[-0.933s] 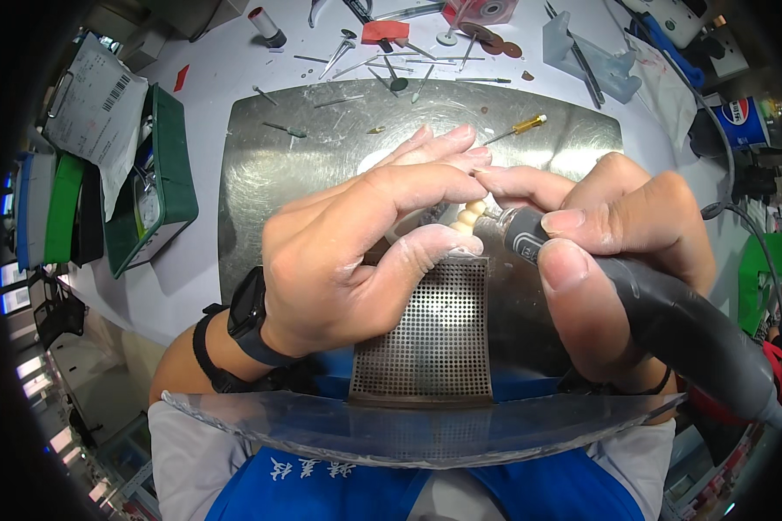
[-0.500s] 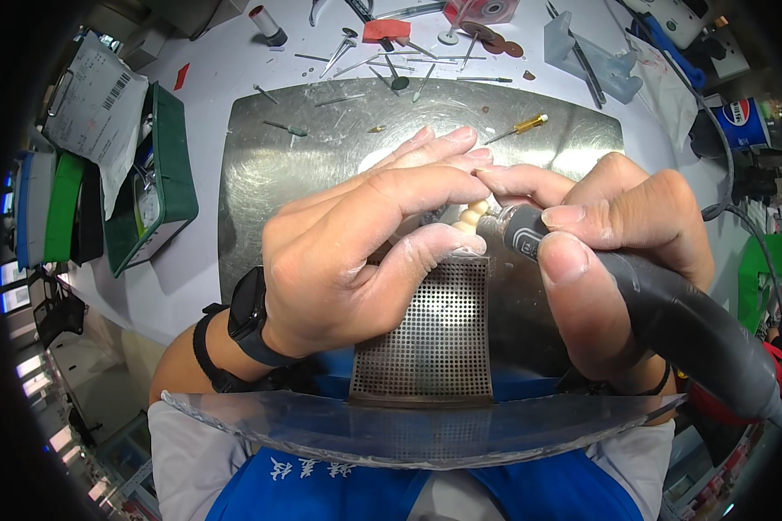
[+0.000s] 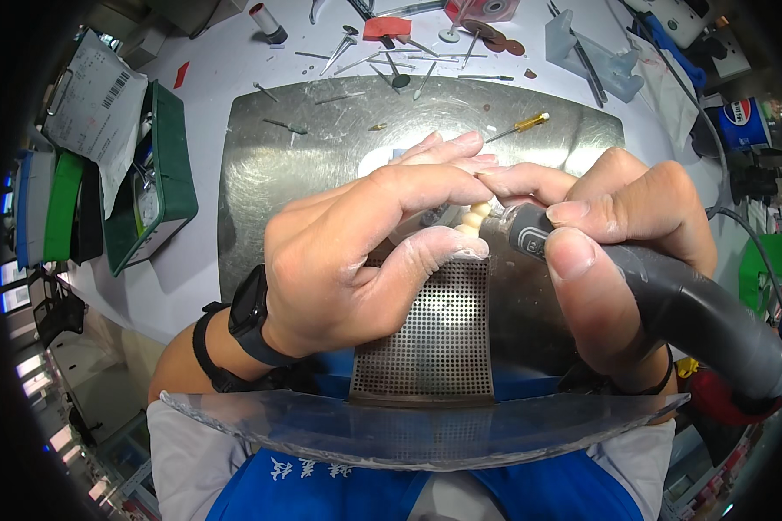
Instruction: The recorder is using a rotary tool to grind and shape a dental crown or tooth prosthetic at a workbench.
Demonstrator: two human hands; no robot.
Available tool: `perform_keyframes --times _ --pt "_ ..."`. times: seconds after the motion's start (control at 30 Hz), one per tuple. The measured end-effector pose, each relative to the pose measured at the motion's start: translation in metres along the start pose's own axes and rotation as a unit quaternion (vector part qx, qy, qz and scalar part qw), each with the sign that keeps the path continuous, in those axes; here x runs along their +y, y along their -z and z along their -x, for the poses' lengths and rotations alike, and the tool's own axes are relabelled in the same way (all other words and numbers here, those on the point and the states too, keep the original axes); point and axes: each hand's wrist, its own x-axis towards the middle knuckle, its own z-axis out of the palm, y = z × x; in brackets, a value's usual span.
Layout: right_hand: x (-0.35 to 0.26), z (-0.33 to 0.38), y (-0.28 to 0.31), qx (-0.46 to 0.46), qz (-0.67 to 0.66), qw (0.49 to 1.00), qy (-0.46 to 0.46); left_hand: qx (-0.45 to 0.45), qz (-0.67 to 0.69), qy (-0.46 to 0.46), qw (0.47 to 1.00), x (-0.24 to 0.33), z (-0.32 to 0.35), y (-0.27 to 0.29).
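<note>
Hands over perforated grille (image 3: 430, 334): left hand (image 3: 356, 252) pinches tooth-row piece (image 3: 471, 219) steady; right hand (image 3: 621, 234) closed around grey handpiece (image 3: 669, 300), tip meeting it.

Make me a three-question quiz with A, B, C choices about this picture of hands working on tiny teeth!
1. Where is the green tray?
A. on the person's left
B. on the person's right
C. under the hands

2. What colour is the row of small teeth?
A. blue
B. cream
C. black

3. What is the right hand doing?
A. resting flat
B. pointing up
C. gripping a dark handpiece

Answers: 1 A, the tray sits at the picture's left. 2 B, the teeth look pale cream. 3 C, its fingers wrap the tool, while the left hand pinches the teeth.
</note>
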Motion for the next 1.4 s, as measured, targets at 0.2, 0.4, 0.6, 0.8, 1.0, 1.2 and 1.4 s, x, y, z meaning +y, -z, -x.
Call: perform_keyframes --times 0.2,0.4,0.6,0.8,1.0,1.2,1.4 --pt "-0.003 0.0 0.003 -0.011 0.036 0.998 -0.043 0.004 0.006 0.015 1.0 0.001 0.001 0.0" --pt "0.005 -0.001 -0.001 -0.004 -0.006 1.0 -0.005 0.007 0.009 0.03 0.999 0.003 0.003 0.0" --pt "0.003 0.0 0.001 -0.016 0.017 1.0 -0.009 0.004 0.019 0.048 0.999 0.004 0.002 0.0" --pt "0.001 -0.002 0.001 -0.031 0.001 1.0 0.001 0.009 0.013 0.044 0.999 0.003 0.004 0.0" --pt "0.005 -0.001 -0.001 -0.011 -0.03 0.999 -0.008 0.009 0.008 0.024 1.0 0.002 0.002 0.0" --pt "0.005 0.0 -0.005 -0.029 -0.018 0.999 0.026 0.015 0.012 0.051 0.998 0.004 0.005 0.001" --pt "0.002 0.0 -0.001 0.012 -0.092 0.996 -0.01 -0.012 0.121 0.07 0.99 -0.001 0.003 0.007"
